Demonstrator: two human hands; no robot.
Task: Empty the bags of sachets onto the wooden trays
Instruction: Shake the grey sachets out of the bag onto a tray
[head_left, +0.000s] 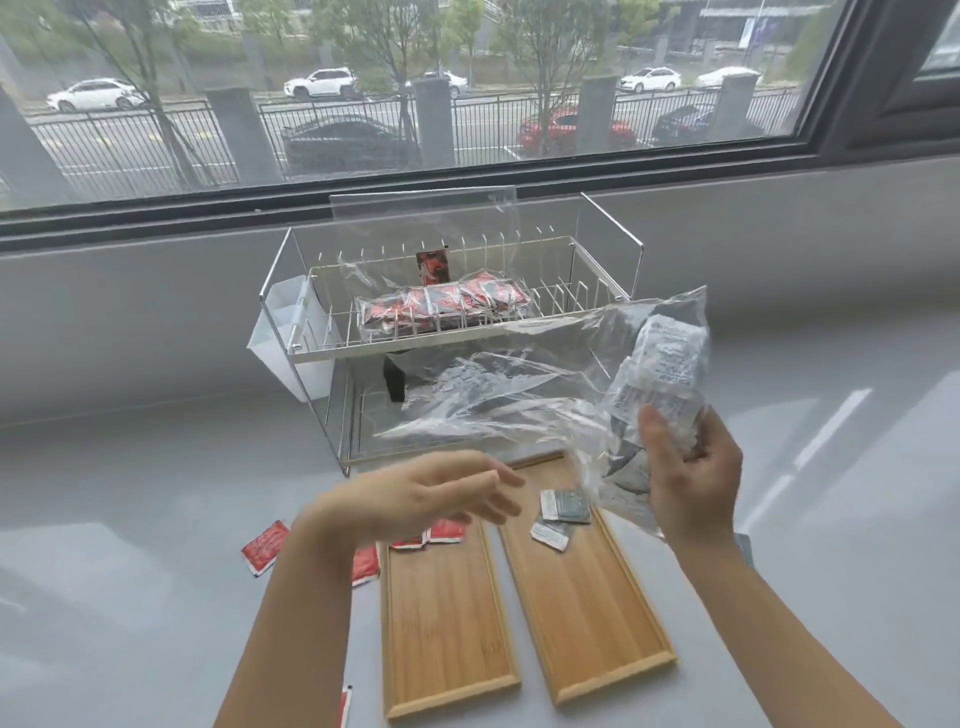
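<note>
Right hand (693, 478) grips a clear bag (597, 374) of white sachets above the right wooden tray (597, 613). Left hand (415, 493) hovers open (fingers spread). Two sachets (558, 517) lie on that tray.

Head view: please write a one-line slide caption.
Right hand tips clear bag of sachets over right wooden tray; left hand open.

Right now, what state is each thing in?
Clear bag: held up by right hand, white sachets still inside.
Left hand: open, empty.
Right tray: two white sachets at far end.
Left tray: mostly bare.
Red sachets: some on counter.
Rack: red sachet bag on top shelf.
</note>
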